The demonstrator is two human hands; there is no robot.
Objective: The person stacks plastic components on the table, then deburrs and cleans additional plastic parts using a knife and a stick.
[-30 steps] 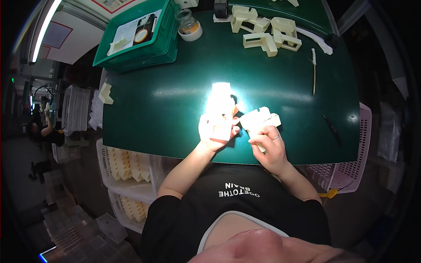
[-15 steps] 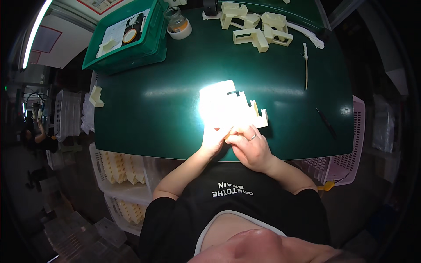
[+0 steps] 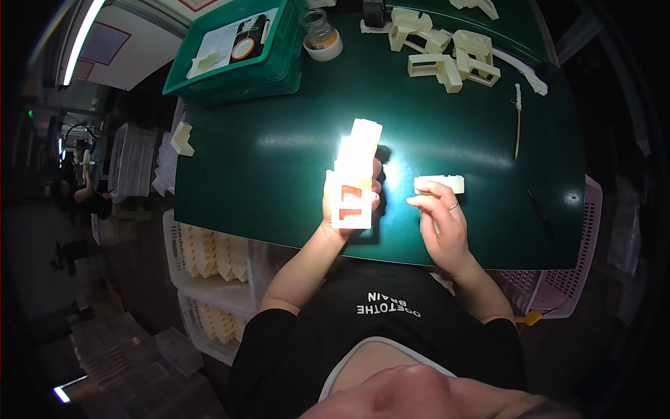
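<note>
A tall, stepped cream plastic part [image 3: 357, 167] stands in the grip of my left hand [image 3: 328, 207], fingers wrapped round its right side and thumb along its left. Strong light washes out much of its surface, but two windows show in its lower end. To the right, my right hand [image 3: 444, 225] is over the table with its fingers curved and apart. Its fingertips overlap the near-left side of a small, pale toothed piece [image 3: 447, 184] on the table; whether they touch it I cannot tell.
The green table [image 3: 279, 181] carries several cream frame parts [image 3: 436, 70] at the back right, a glass jar [image 3: 321, 38], a green bin [image 3: 234, 87], a swab stick [image 3: 518, 126] and a dark thin tool [image 3: 539, 216]. A pink basket [image 3: 585, 237] and white crates [image 3: 209, 286] stand beside it.
My hands have come apart. The left now holds the stepped part upright, its windowed end showing, while the right has moved off rightward to a small toothed piece. The whole view has shifted slightly.
</note>
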